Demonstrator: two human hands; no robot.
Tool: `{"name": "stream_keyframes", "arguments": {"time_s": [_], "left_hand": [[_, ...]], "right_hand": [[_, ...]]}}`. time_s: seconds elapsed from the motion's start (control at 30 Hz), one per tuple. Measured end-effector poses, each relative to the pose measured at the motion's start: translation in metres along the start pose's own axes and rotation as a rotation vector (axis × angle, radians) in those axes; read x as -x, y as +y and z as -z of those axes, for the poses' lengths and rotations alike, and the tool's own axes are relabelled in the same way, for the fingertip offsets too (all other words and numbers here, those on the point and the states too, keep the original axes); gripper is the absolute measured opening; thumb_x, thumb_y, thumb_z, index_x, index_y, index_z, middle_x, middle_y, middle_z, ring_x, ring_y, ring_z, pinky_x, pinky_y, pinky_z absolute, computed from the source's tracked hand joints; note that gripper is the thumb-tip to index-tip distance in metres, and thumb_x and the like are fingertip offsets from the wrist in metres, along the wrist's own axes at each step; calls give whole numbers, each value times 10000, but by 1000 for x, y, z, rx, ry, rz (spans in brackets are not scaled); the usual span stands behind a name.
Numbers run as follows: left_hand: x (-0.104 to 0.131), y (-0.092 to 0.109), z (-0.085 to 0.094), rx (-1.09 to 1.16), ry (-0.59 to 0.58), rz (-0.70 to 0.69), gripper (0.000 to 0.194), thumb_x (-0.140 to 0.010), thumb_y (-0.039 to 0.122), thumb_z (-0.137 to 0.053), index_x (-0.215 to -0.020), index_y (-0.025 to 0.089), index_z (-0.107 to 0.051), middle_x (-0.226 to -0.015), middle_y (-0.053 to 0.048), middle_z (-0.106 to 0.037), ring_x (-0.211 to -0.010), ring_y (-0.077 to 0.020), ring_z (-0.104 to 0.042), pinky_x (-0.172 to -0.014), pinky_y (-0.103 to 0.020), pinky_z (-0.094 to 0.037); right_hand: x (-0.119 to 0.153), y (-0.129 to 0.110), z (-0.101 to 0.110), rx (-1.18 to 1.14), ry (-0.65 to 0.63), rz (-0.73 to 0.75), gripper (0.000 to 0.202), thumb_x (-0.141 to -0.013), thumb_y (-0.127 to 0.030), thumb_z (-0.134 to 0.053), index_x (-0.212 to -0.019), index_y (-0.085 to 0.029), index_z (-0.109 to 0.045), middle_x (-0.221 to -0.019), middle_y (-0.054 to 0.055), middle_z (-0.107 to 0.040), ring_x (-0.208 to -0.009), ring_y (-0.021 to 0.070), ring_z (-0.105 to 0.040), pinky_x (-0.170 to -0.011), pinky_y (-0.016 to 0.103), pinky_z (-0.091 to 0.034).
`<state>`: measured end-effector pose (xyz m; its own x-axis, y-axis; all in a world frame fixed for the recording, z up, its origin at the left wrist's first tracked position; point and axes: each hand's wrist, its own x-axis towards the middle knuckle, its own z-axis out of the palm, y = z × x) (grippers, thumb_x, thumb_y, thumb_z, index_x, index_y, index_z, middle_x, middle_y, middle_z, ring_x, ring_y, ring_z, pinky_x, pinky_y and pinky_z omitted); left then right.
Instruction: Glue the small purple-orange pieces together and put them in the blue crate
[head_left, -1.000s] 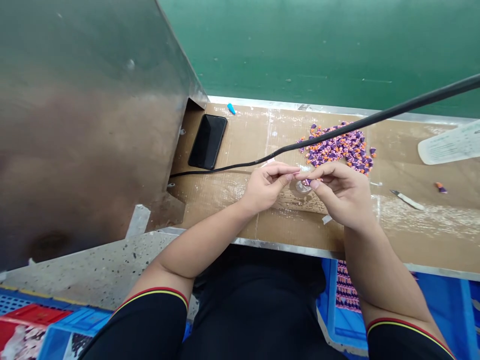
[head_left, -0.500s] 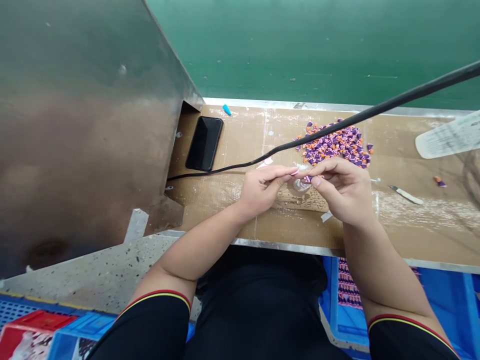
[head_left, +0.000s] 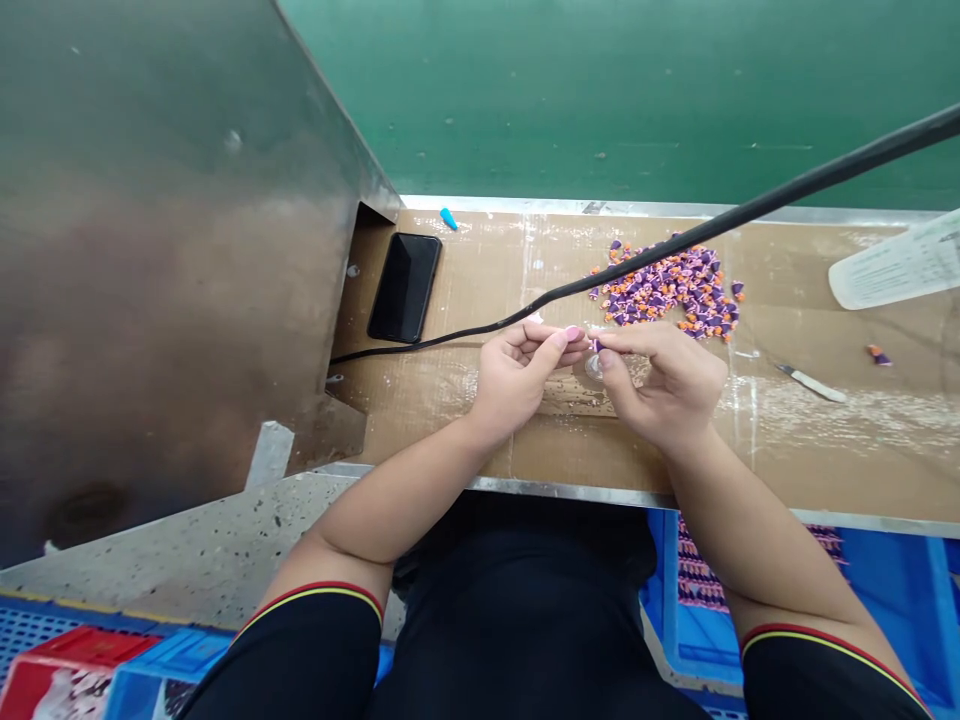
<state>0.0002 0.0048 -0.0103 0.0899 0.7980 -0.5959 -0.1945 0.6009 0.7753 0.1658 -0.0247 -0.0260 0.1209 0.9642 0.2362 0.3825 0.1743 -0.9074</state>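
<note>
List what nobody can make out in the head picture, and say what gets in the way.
All in the head view:
Purple piece: too small for detail, partly covered by the right hand.
Pink piece: partly hidden by the left hand.
Pile of small pieces: a strip hidden behind the black cable.
White container: one end cut off by the right edge; markings too faint to read.
Blue crate: partly covered by the right forearm.

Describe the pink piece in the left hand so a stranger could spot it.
Find the brown worktop. Above it, the left hand pinches the small pink piece. Its plain pink face sets it apart from the purple piece in the right hand.
</note>
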Motion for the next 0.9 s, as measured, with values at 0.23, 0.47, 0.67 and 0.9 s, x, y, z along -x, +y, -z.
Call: {"name": "stream_keyframes", "arguments": {"time_s": [0.23,0.47,0.67,0.9], "left_hand": [[2,6,-4,-15,-3,2,530,-696,608,-997,-836,144,-782,-834,-61,-794,-755,-150,-782,-825,-285,-717],[-2,5,-1,83,-9,53,467,-665,561,-1028,-885,188,-852,-927,-63,-820,-845,-149,-795,-832,-231,-687],[-4,0,3,143,-28,79,412,-652,542,-1041,-847,224,-866,-889,-43,-804,-812,-108,-746,-778,-190,-635],[0,-1,4,131,-70,1,332,-746,526,-999,-870,243,-875,-777,-30,-753,-661,-47,-608,-615,-140,-496]], "right_hand": [[0,3,-4,-95,32,91,170,-955,-128,-695,-1057,-253,-745,-993,33,-829,-907,211,-819,-826,365,-679],[0,5,-9,-28,94,101,180,-950,-105,-752,-1063,-244,-762,-993,23,-836,-880,183,-817,-809,312,-680],[1,5,-14,-15,91,127,174,-966,-114,-764,-1079,-246,-773,-1018,21,-841,-883,179,-824,-820,301,-691],[2,5,-18,-5,85,123,93,-1011,-180,-727,-1056,-252,-765,-995,20,-835,-915,193,-824,-847,351,-701]]}}
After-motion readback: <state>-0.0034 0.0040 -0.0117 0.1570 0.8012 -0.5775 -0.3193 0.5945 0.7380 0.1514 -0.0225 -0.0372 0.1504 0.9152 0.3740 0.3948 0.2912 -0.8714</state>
